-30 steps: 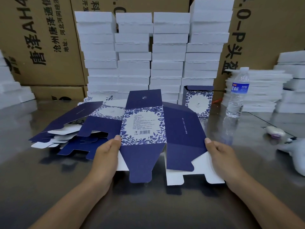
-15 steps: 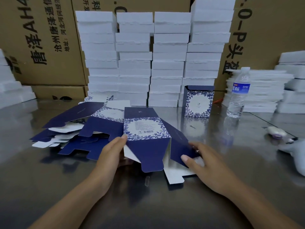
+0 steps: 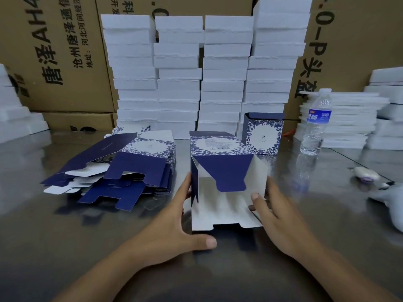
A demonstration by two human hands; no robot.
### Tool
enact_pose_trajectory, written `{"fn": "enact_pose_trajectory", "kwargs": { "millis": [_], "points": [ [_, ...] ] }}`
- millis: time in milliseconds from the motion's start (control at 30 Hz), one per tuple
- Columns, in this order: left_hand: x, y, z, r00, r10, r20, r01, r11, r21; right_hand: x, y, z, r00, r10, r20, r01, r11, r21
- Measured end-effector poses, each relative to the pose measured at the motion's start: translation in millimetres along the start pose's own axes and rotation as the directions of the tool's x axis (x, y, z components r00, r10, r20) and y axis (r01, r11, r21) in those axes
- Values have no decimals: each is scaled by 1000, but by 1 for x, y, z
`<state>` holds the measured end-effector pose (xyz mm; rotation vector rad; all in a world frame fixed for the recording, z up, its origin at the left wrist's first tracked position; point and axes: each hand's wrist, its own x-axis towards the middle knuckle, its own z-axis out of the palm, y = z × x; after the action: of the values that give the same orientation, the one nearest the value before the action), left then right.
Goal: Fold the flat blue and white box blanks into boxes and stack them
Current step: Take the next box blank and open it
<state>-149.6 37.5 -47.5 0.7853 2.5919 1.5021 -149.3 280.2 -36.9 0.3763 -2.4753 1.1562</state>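
Since the earlier frame your box (image 3: 226, 199) has risen from half-flat to an open sleeve, and both hands have closed in on its sides. At the left, loose blanks (image 3: 122, 171) lie in a fanned pile on the table (image 3: 65, 247), apart from your hands; your left hand (image 3: 174, 223) lies flat against the box's left wall, fingers straight and together, thumb stretched along the near bottom edge; the box stands on the table at centre, white inside facing you, a blue flap hanging into the opening; your right hand (image 3: 281, 216) pinches the right wall, thumb on the white inner face, fingers straight outside; behind it a folded box (image 3: 263, 136) stands upright; a bottle (image 3: 316, 125) stands further right.
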Motion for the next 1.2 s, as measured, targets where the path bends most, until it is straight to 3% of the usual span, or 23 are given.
{"fn": "enact_pose_trajectory", "kwargs": {
  "millis": [133,333,467,600,900,1067,1200],
  "points": [
    [3,4,2,994,48,-98,-45,998,35,0,1,0,999,-20,-46,19,1000,-10],
    [5,8,-2,951,37,-308,-60,996,-65,-1,-7,2,989,-70,-128,68,997,-24],
    [4,11,-3,906,39,-422,-57,998,-30,-2,-12,2,980,-148,-135,143,989,-45],
    [4,13,-2,856,26,-516,-51,998,-35,-3,-13,3,987,-131,-88,131,991,-12],
    [6,12,-3,870,-97,-484,19,986,-165,-6,-19,2,980,-187,-71,181,980,-79],
    [11,10,0,804,-183,-567,48,969,-243,-5,-21,4,985,-166,-37,158,975,-156],
    [9,15,0,763,-148,-629,73,987,-143,-8,-23,8,998,-68,17,70,971,-230]
  ]
}}
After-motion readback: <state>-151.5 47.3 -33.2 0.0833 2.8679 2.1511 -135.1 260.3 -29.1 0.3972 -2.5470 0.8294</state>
